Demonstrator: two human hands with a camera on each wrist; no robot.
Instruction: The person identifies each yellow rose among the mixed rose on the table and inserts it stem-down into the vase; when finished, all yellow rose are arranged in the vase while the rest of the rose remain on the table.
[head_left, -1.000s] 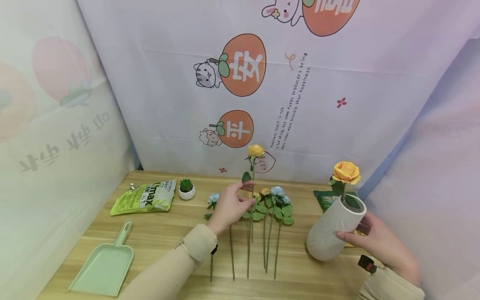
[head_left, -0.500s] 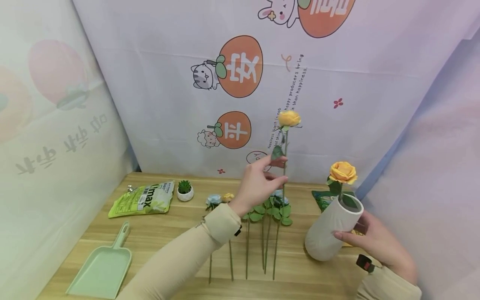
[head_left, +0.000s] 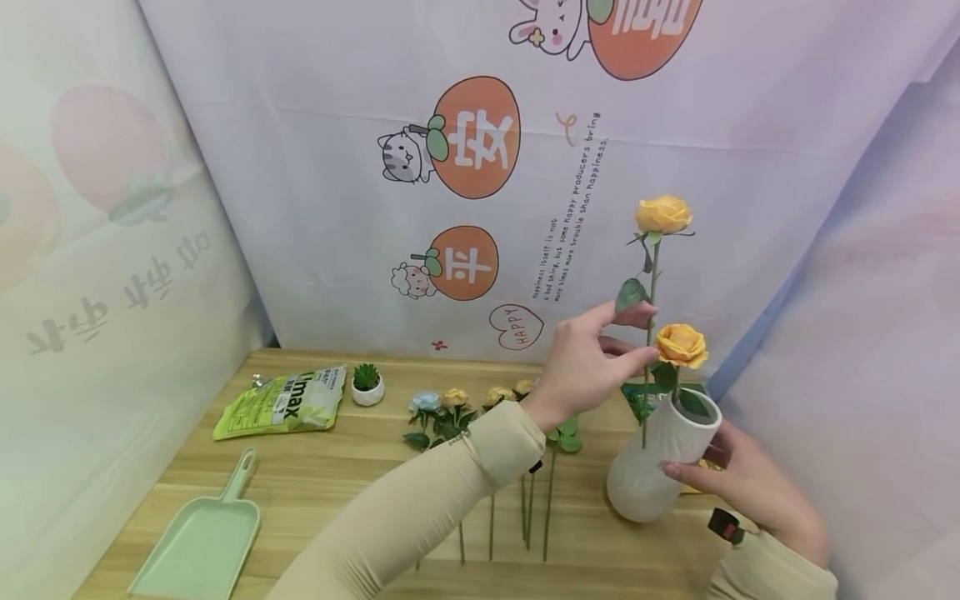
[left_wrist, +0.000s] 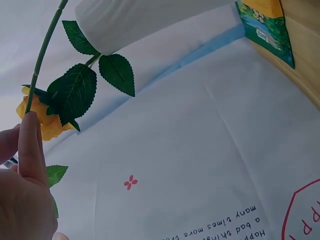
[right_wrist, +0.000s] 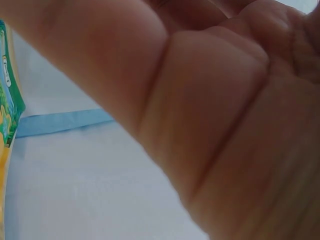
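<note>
Above the table [head_left: 315, 475] in the head view, the left hand [head_left: 577, 371] pinches a rose [head_left: 663, 215] by its stem [head_left: 655, 275]; the right hand [head_left: 757, 483] grips the tilted vase [head_left: 648, 471]. The stem's tip [head_left: 643, 442] shows against the vase's outer wall; lowered there, it could miss the mouth [head_left: 697, 407] or knock the vase. Bare table lies left of the vase, cloth [head_left: 885, 375] close on its right. The left wrist view shows a second rose [left_wrist: 54, 126], its leaves [left_wrist: 75, 92] near the stem, a likely snag. The right wrist view hides the grip.

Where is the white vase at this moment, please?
In the head view, the white vase is on the right, held by the right hand, with one yellow rose in it.
</note>
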